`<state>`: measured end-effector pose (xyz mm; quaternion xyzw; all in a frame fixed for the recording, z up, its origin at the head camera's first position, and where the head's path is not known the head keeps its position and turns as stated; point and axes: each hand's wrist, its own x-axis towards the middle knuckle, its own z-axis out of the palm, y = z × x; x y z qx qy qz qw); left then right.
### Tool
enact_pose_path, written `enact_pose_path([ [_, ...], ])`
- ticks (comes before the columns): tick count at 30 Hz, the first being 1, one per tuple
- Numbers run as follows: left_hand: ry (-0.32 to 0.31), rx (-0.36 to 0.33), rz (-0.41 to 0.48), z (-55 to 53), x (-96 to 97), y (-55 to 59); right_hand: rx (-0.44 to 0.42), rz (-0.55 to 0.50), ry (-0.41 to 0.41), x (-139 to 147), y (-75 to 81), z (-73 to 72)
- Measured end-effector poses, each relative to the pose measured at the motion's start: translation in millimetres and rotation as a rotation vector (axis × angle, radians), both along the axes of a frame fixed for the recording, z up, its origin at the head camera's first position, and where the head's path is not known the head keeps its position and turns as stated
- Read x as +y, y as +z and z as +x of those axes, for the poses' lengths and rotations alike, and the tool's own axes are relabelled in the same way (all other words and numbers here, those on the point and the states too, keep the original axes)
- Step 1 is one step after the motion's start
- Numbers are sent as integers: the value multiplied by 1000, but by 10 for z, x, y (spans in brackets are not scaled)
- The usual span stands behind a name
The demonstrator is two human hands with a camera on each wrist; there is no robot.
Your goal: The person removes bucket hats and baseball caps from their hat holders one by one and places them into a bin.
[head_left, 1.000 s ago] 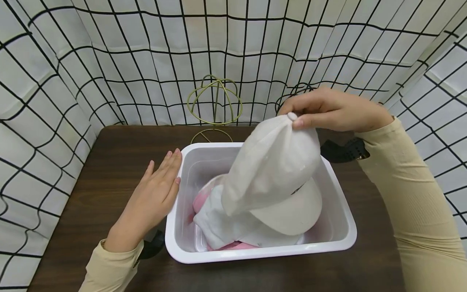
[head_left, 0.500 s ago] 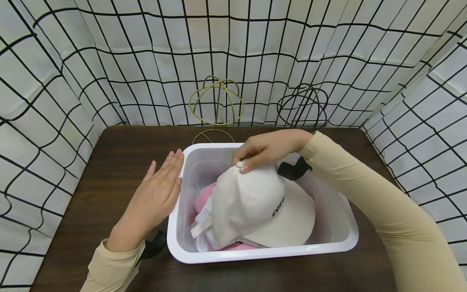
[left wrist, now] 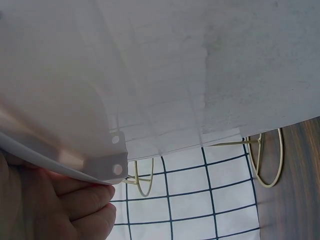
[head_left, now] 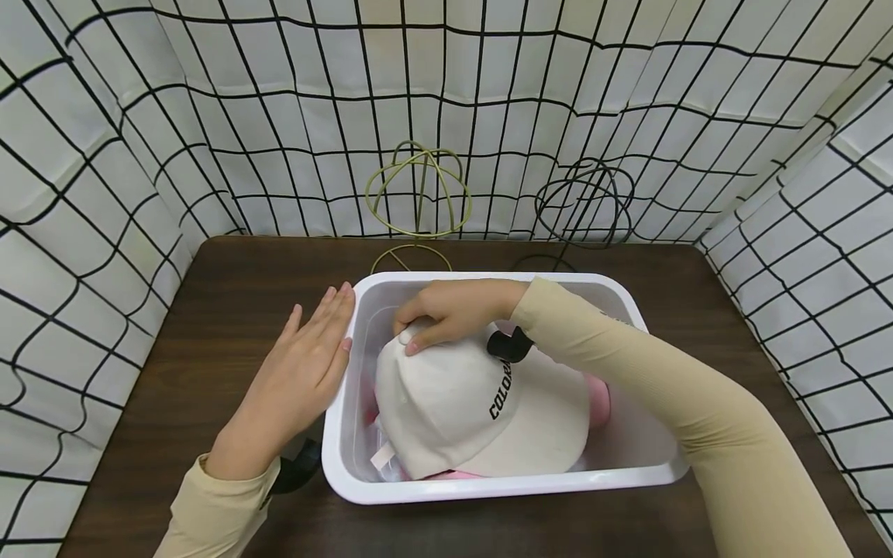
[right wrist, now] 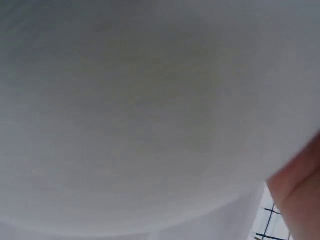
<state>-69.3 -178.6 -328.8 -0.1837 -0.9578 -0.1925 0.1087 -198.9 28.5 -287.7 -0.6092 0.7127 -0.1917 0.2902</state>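
Observation:
A white baseball cap (head_left: 439, 411) with dark lettering lies in the white plastic basin (head_left: 502, 490), its brim toward the right. My right hand (head_left: 456, 310) pinches the top of the crown beside the button. Close up, the cap's pale crown (right wrist: 150, 125) fills most of the right wrist view. Pink items (head_left: 598, 401) show from under the cap, largely hidden by it. My left hand (head_left: 296, 364) rests with straight fingers against the basin's left rim. In the left wrist view its fingers (left wrist: 87, 205) lie along the underside of that rim.
Behind the basin stand a gold wire rack (head_left: 418, 194) and a black wire rack (head_left: 589, 201) on the dark wooden table (head_left: 230, 310). A black wire grid (head_left: 446, 97) backed with white sheeting encloses the back and sides.
My right hand has lowered the cap from above the basin into it and moved left, bringing the lettering into view. The left hand stays at the rim.

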Motion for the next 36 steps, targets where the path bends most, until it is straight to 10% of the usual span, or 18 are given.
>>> enact_pose_path([
  [24, -5, 4, 4, -6, 4, -1, 177, -11, -26, -215, -345, 48],
  [36, -18, -55, -85, -10, 0, 111, 281, -125, -104, -15, -95, 95],
])
